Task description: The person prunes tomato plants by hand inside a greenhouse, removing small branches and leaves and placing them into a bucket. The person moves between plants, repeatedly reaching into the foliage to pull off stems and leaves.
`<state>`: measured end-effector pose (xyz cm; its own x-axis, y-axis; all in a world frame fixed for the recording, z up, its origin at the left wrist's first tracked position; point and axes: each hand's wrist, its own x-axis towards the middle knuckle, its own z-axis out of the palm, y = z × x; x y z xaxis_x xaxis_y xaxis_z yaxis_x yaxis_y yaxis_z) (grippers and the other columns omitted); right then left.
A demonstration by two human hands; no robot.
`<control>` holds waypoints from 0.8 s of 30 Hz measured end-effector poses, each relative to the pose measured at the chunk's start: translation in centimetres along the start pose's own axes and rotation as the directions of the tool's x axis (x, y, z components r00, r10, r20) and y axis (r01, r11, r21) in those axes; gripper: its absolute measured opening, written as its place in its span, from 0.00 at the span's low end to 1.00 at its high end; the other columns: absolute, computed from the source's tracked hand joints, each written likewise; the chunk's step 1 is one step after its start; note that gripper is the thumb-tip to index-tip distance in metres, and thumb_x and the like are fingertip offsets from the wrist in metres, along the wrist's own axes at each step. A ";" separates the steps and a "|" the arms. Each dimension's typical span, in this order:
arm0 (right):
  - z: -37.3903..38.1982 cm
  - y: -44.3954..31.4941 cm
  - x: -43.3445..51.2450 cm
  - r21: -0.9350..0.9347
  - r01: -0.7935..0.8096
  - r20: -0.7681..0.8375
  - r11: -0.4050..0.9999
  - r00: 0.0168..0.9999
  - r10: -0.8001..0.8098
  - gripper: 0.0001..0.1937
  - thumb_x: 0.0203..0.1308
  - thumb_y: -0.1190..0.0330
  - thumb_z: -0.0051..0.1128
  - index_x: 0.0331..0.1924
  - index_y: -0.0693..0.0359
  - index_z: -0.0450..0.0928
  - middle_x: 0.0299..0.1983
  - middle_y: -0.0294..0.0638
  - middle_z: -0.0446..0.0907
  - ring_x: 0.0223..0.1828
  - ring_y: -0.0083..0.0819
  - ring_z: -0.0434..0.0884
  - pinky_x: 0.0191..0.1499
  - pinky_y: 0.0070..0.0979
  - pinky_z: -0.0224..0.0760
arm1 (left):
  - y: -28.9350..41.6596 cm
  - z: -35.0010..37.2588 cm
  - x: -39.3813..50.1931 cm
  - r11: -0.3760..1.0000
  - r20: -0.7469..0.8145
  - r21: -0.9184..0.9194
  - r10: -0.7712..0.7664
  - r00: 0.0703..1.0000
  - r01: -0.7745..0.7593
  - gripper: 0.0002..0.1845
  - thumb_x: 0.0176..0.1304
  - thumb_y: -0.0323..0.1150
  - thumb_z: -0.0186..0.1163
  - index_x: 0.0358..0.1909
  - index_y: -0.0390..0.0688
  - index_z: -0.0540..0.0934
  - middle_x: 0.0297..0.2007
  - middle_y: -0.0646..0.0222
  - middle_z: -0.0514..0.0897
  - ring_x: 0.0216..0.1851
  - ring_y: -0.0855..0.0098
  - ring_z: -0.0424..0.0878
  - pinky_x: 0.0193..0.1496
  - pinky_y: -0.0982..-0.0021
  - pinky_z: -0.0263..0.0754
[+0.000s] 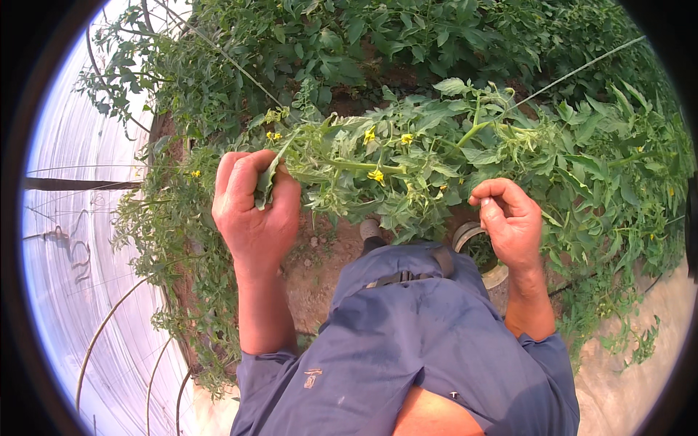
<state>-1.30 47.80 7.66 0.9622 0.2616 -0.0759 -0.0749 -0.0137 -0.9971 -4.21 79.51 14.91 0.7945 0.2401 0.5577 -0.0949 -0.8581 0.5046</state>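
My left hand (256, 210) pinches a green tomato leaf (265, 185) between thumb and fingers, at the left end of the tomato plant (365, 166) before me. The leaf hangs down in front of the palm. Yellow flowers (376, 175) and a thick pale green stem (474, 133) show among the foliage. On the right, my right hand (510, 220) is raised just in front of the leaves, thumb against the bent fingers, and nothing shows between them. Below it stands a bucket (495, 277) with green plant matter inside, partly hidden by my hand and clothing.
Strings (578, 71) run from the plants up to both sides. Another dense row of tomato plants (371, 32) grows beyond. Plastic sheeting (82, 261) with hoops (103, 321) forms the left wall. A shoe (370, 229) rests on the bare soil (319, 267).
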 end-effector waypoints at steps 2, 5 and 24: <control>-0.1 0.0 -0.6 0.133 -0.142 0.083 0.981 0.988 0.132 0.08 0.69 0.76 0.57 0.49 0.68 0.80 0.39 0.37 0.83 0.30 0.14 0.76 0.32 0.14 0.71 | 2.5 -0.9 -0.7 0.998 -0.030 -0.047 0.049 0.998 -0.051 0.11 0.51 0.15 0.64 0.38 0.34 0.82 0.32 0.61 0.80 0.31 0.65 0.79 0.34 0.69 0.76; 0.0 0.6 -1.6 0.359 -0.249 0.290 0.900 0.946 0.146 0.26 0.68 0.58 0.67 0.58 0.71 0.75 0.48 0.43 0.81 0.36 0.17 0.77 0.31 0.14 0.73 | 6.0 1.2 -2.0 0.949 0.257 -0.286 0.208 0.944 -0.132 0.16 0.44 0.16 0.65 0.39 0.36 0.81 0.32 0.60 0.79 0.28 0.62 0.79 0.28 0.65 0.76; -13.7 21.0 -22.5 -0.724 -0.686 -0.669 0.077 0.724 0.168 0.16 0.67 0.61 0.60 0.49 0.65 0.82 0.42 0.49 0.87 0.43 0.46 0.87 0.49 0.35 0.80 | 6.4 21.2 -15.6 0.781 0.785 -0.293 0.526 -0.328 0.551 0.17 0.67 0.34 0.64 0.55 0.38 0.81 0.44 0.60 0.88 0.46 0.65 0.87 0.51 0.65 0.81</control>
<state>-20.91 28.37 -11.61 0.8595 -0.4583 -0.2264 -0.4764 -0.8788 -0.0295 -4.47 60.61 -4.53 0.1604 -0.8861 -0.4349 0.1876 -0.4052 0.8948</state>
